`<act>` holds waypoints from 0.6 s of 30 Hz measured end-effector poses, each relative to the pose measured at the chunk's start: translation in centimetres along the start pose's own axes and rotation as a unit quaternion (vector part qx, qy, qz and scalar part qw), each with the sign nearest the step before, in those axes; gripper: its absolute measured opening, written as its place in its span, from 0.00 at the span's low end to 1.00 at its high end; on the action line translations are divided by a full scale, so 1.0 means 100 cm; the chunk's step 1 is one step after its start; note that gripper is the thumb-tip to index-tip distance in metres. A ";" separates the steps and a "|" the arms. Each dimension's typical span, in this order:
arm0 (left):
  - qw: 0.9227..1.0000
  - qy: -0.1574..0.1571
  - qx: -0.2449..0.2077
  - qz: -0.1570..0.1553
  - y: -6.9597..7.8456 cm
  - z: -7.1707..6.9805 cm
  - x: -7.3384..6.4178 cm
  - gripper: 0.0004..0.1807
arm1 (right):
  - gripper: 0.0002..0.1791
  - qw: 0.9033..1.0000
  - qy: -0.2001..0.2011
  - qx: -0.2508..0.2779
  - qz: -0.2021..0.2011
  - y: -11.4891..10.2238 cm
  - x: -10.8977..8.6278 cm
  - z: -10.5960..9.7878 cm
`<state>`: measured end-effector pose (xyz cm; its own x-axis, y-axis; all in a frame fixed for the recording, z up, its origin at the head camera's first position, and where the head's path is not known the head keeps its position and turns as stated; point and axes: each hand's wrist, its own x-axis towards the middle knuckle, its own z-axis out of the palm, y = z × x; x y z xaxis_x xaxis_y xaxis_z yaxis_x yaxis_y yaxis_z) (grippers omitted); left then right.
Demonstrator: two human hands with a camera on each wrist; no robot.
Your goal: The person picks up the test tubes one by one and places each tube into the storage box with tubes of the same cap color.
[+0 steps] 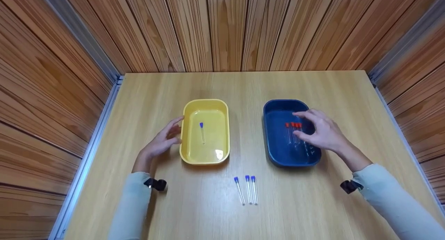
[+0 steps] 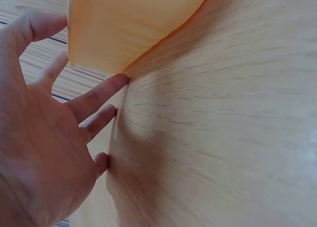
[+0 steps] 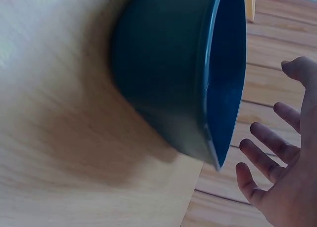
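Looking down past brown wood-grain plank walls [image 1: 226, 31] to a pale wooden table [image 1: 194, 215]. Can see two trays on it, well apart: a glossy yellow tray with rounded corners [image 1: 215, 132] on the left, a deep navy-blue tray with rounded corners [image 1: 276, 149] on the right, alike in shape. Below these, can make out pale long sleeves [image 1: 393, 194] reaching in from the near side. Next comes, by size, the left hand [image 1: 165, 137] at the outer left side of the yellow tray, thumb and fingers spread, tips close along the rim; cannot tell for each tip whether touching or just beside. Opposite, over the right side of the blue tray, the right hand [image 1: 323, 130], fingers apart and slightly bent, with a wide gap between thumb and forefinger. Strapped at the wrists, small black devices [image 1: 156, 184]. Smallest of all, slim clear tubes: a single blue-capped tube [image 1: 202, 135] lying inside the yellow tray, cap toward the far end; three blue-capped tubes [image 1: 249, 189] on bare table, nearer than both trays, caps pointing away, the leftmost slanted; and, side by side inside the blue tray, red-capped tubes [image 1: 288, 134], partly behind the right thumb, too bunched to count surely
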<state>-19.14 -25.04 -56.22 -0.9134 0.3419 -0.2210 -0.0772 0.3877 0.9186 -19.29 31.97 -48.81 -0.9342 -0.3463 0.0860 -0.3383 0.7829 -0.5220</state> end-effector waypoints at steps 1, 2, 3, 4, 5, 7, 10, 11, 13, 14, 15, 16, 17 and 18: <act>1.000 -0.001 0.000 0.002 0.000 0.000 0.000 0.47 | 0.34 1.000 -0.002 -0.002 -0.002 -0.002 0.000 0.001; 1.000 0.001 -0.002 0.002 -0.001 0.001 0.000 0.47 | 0.35 1.000 -0.004 -0.005 -0.006 -0.004 0.000 0.003; 1.000 0.003 -0.003 0.001 -0.001 0.001 0.000 0.47 | 0.36 1.000 -0.005 -0.008 -0.012 -0.007 0.000 0.004; 1.000 0.003 -0.003 0.003 -0.001 0.001 0.001 0.47 | 0.37 1.000 -0.004 -0.011 -0.018 -0.009 0.000 0.006; 1.000 0.002 -0.003 0.003 -0.001 0.001 0.001 0.47 | 0.37 1.000 -0.004 -0.014 -0.026 -0.012 0.001 0.008; 1.000 0.004 -0.004 0.003 -0.001 0.001 0.001 0.47 | 0.38 0.999 -0.002 -0.020 -0.045 -0.017 0.001 0.013; 1.000 0.003 -0.002 0.007 0.000 0.001 0.002 0.47 | 0.40 0.997 -0.001 -0.026 -0.074 -0.024 0.002 0.019; 1.000 0.004 -0.002 0.005 0.000 0.001 0.001 0.46 | 0.40 0.996 -0.001 -0.028 -0.084 -0.027 0.002 0.020; 1.000 0.004 0.000 0.004 0.000 0.001 0.001 0.47 | 0.41 0.995 -0.006 -0.030 -0.098 -0.032 0.003 0.023; 1.000 0.005 0.002 0.002 0.000 0.001 0.001 0.47 | 0.42 0.994 -0.010 -0.030 -0.103 -0.035 0.003 0.025; 1.000 0.004 0.003 -0.001 0.000 0.001 0.001 0.47 | 0.42 0.994 -0.014 -0.031 -0.106 -0.038 0.003 0.026; 1.000 0.005 0.000 -0.005 -0.001 0.001 0.001 0.47 | 0.43 0.993 -0.018 -0.034 -0.111 -0.041 0.002 0.028; 1.000 0.005 0.001 -0.007 -0.001 0.001 0.001 0.47 | 0.44 0.993 -0.022 -0.036 -0.114 -0.044 0.002 0.030; 1.000 0.005 0.002 -0.008 -0.001 0.001 0.001 0.47 | 0.44 0.992 -0.026 -0.038 -0.118 -0.047 0.002 0.032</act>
<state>-19.22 -24.98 -56.32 -0.9160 0.3269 -0.2326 -0.0903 0.3969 0.9134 -17.51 26.59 -49.05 -0.8219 -0.5485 0.1538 -0.5558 0.7132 -0.4271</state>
